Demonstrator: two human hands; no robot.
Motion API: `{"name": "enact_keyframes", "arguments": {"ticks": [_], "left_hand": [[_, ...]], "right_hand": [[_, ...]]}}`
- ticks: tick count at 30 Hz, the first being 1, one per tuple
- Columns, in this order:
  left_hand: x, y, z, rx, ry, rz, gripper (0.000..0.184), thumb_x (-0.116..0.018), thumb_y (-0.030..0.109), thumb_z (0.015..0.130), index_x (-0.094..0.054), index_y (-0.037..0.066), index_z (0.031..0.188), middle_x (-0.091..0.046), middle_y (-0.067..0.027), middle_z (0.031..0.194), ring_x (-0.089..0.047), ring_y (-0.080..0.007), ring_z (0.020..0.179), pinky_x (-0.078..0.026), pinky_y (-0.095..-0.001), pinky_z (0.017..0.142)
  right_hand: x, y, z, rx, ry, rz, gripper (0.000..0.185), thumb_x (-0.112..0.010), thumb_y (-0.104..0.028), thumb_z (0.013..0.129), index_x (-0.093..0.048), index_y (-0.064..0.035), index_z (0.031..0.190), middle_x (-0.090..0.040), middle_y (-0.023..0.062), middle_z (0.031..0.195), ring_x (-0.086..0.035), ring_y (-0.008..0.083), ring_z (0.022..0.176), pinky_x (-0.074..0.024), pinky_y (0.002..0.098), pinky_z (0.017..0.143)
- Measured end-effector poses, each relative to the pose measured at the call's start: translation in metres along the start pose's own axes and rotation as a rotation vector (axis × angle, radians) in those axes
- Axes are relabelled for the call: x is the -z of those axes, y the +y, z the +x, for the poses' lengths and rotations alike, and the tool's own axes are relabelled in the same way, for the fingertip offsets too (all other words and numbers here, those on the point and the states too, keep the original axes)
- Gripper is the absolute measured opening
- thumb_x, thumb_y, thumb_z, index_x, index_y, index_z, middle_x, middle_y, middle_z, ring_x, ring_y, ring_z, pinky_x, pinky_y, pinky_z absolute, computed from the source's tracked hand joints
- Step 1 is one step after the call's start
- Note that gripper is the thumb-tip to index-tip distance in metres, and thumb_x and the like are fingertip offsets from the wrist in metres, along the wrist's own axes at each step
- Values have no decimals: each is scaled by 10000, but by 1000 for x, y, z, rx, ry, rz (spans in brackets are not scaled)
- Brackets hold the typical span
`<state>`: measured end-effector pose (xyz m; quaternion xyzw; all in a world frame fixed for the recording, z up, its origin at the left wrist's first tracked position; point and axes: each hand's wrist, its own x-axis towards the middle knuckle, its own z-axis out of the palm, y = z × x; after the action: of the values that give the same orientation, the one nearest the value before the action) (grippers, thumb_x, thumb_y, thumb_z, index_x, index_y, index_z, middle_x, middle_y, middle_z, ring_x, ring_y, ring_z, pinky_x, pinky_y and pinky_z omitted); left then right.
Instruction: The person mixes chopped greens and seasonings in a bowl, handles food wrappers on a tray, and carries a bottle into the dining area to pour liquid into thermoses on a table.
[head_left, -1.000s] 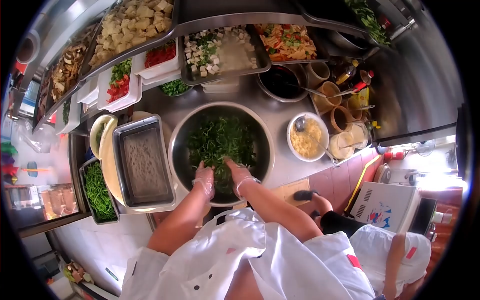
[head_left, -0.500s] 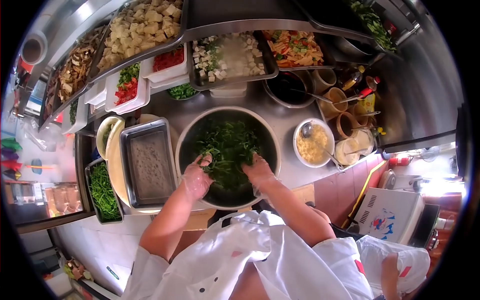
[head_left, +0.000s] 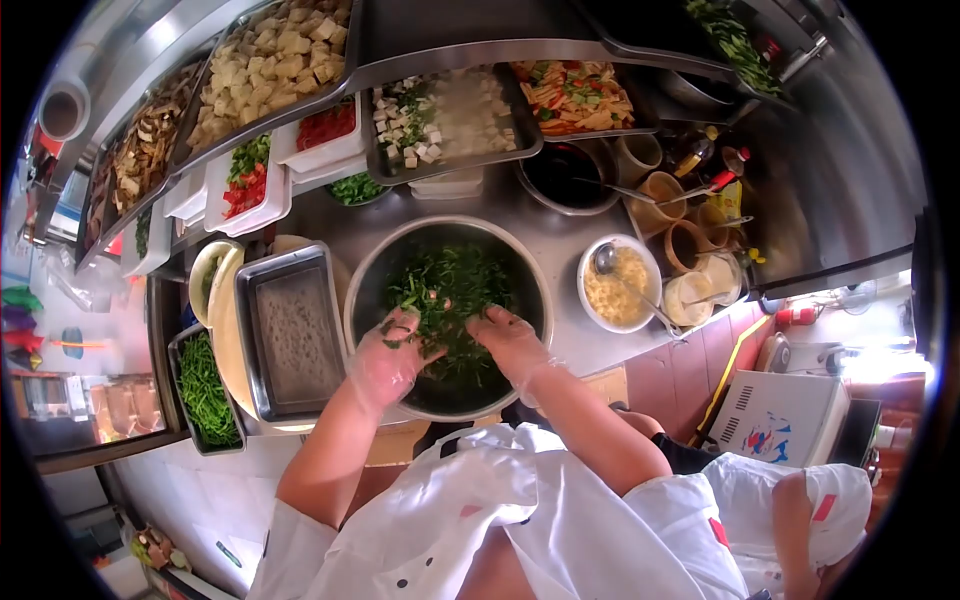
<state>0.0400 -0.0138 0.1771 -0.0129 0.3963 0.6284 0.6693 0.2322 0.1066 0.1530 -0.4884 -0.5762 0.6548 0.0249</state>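
Observation:
A large metal bowl (head_left: 545, 290) on the counter contains chopped leafy greens (head_left: 450, 285). Both of my hands wear clear plastic gloves and are over the near part of the bowl. My left hand (head_left: 388, 360) is at the bowl's left side, its fingers spread and bits of green stuck to them. On the right, my right hand (head_left: 510, 345) reaches inward with fingers apart over the greens. Some fingertips are partly hidden by the leaves.
Left of the bowl lie a metal tray (head_left: 290, 340) and a tray of long green vegetables (head_left: 208, 390). A white bowl of minced yellowish food (head_left: 618, 290) with spoons stands right. Trays of tofu cubes (head_left: 425, 130) line the back. Another person's arm (head_left: 795, 525) shows at lower right.
My right hand has moved left toward my left hand, and the two are closer together. My left hand's fingers have spread and come free of most of the greens. The view has shifted slightly.

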Motion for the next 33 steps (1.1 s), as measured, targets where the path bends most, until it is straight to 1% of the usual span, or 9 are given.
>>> {"name": "enact_keyframes", "arguments": {"ticks": [5, 14, 17, 23, 25, 28, 29, 31, 33], "left_hand": [[36, -24, 32, 120, 376, 831, 415, -446, 91, 1091, -555, 223, 1469, -588, -26, 1434, -593, -187, 1208, -520, -441, 972], [33, -5, 5, -587, 4, 700, 373, -623, 246, 1050, -597, 203, 1420, -680, -75, 1291, -645, -217, 1198, -489, -365, 1044], [61, -37, 39, -391, 195, 1550, 520, -630, 149, 1006, -515, 261, 1501, -670, -132, 1289, -638, -222, 1173, -483, -369, 1072], [91, -35, 39, -421, 372, 1103, 371, -616, 49, 980, -667, 86, 1346, -718, -58, 940, -604, -187, 785, -510, -318, 738], [125, -41, 53, -376, 471, 916, 534, -632, 199, 1006, -499, 75, 1509, -647, -141, 1315, -645, -261, 1063, -538, -391, 907], [103, -33, 49, 318, 689, 375, 792, -626, 401, 1006, -256, 82, 1630, -375, -171, 1620, -543, -390, 1316, -450, -572, 1081], [133, -69, 70, 336, 662, 176, 881, -548, 547, 999, -173, 73, 1641, -175, -157, 1711, -260, -524, 1491, -234, -779, 1113], [75, -92, 65, 374, 685, 97, 743, -513, 492, 1020, -330, 45, 1585, -356, -162, 1643, -379, -455, 1455, -302, -689, 1148], [87, -127, 84, 345, 133, -130, 586, -482, 437, 1028, -505, 54, 1471, -574, -161, 1470, -556, -383, 1321, -417, -591, 1121]], "right_hand": [[-5, 26, 20, 38, 61, -195, 588, -536, -494, 999, -587, -38, 1367, -572, 218, 1438, -544, 379, 1324, -417, 385, 1098], [6, -3, -26, -89, 70, -139, 374, -582, -394, 1004, -686, -106, 1219, -645, 216, 1320, -590, 345, 1252, -460, 426, 1050], [-3, 41, 11, 334, 32, -511, 361, -629, -366, 978, -714, -90, 1194, -629, 190, 1379, -591, 347, 1268, -469, 419, 1071], [-6, 53, 3, 507, 299, -567, 449, -639, -370, 963, -693, -1, 1213, -628, 203, 1383, -622, 369, 1235, -476, 405, 1085], [-1, 75, 28, 284, 321, -413, 630, -568, -530, 978, -628, -5, 1322, -623, 230, 1382, -616, 371, 1250, -470, 409, 1086], [3, 120, 78, -223, 300, 85, 823, -495, -708, 966, -558, -27, 1425, -641, 223, 1367, -619, 393, 1253, -488, 425, 1058], [0, 120, 79, -349, 244, 316, 797, -493, -711, 969, -581, -48, 1403, -656, 180, 1354, -630, 370, 1227, -496, 445, 1040], [-26, 81, 64, -594, 114, 779, 748, -490, -716, 975, -626, -89, 1360, -685, 94, 1327, -650, 324, 1175, -513, 484, 1004], [-81, 187, 135, -530, -81, 923, 740, -430, -752, 974, -617, -166, 1385, -675, 79, 1336, -654, 299, 1179, -511, 474, 1015]]}}
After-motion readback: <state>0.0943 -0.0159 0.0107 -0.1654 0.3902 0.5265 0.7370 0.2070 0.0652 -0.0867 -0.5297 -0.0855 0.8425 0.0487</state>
